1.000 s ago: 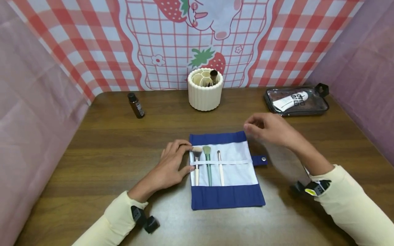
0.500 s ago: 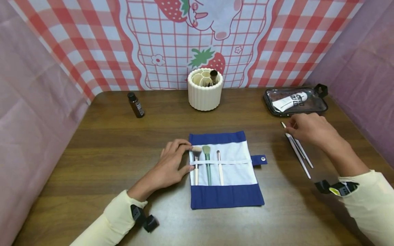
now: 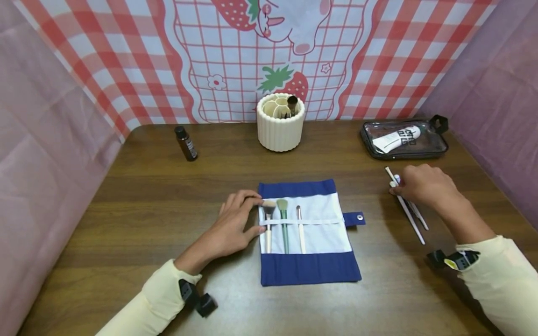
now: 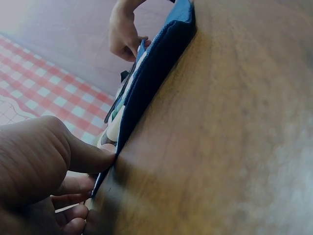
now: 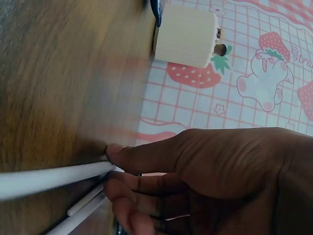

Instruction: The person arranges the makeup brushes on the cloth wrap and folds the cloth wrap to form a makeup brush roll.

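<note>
A blue-and-white brush roll (image 3: 323, 268) lies unrolled. Its elastic strap holds a fluffy makeup brush (image 3: 269, 208), a green-handled makeup brush (image 3: 286, 233) and a slim white-handled brush (image 3: 301, 233). At the roll's left edge, my left hand (image 3: 233, 226) rests with thumb and index finger spread apart, pressing on it; the left wrist view shows the thumb (image 4: 93, 155) against that edge. To the right, my right hand (image 3: 428, 186) pinches the upper end of a thin white stick (image 5: 54, 178) between thumb and fingers. More thin white sticks (image 5: 80, 215) lie beside it, partly hidden by the hand.
A ribbed cream holder (image 3: 280, 133) with a dark brush in it stands at the back. The small brown bottle (image 3: 186, 144) is back left. A clear black-edged pouch (image 3: 435, 142) holding a white tube sits back right. The roll's snap tab (image 3: 355, 218) points right.
From the roll's upper right corner, my right hand has moved right to the white sticks, and its fingers have closed on one. My left hand and the roll have stayed put.
</note>
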Demonstrator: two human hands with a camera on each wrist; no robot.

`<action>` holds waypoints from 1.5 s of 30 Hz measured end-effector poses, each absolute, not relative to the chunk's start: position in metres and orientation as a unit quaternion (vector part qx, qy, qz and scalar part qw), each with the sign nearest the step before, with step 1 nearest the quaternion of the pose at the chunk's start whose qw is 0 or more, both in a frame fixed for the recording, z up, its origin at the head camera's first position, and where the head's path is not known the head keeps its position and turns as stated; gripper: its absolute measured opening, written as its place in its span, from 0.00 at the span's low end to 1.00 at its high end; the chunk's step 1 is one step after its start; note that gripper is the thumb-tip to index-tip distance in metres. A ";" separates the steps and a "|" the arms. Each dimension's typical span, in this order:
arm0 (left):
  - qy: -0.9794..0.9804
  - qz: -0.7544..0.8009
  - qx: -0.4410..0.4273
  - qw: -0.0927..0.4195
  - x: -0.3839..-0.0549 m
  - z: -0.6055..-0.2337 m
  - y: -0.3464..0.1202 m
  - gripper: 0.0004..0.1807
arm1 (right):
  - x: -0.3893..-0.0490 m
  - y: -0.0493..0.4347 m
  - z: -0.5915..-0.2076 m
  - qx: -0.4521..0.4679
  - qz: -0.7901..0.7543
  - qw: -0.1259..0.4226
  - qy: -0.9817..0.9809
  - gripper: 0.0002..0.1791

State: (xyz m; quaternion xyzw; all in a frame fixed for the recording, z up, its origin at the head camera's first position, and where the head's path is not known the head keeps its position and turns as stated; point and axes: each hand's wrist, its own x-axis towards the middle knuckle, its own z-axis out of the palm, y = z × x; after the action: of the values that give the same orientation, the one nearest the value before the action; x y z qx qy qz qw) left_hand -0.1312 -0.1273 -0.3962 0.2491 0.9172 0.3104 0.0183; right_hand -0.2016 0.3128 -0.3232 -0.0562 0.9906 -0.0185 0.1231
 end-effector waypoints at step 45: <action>0.919 0.306 0.246 0.017 -0.133 -0.396 -0.127 0.29 | -0.243 0.208 -0.340 -0.132 -0.622 0.139 0.759 0.17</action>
State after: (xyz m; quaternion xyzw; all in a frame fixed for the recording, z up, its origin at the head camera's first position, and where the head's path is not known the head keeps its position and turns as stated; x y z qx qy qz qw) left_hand -0.1325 -0.1271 -0.3961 0.2461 0.9195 0.3062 0.0173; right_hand -0.2432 0.2079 -0.3402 -0.1318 0.7590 -0.6223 0.1391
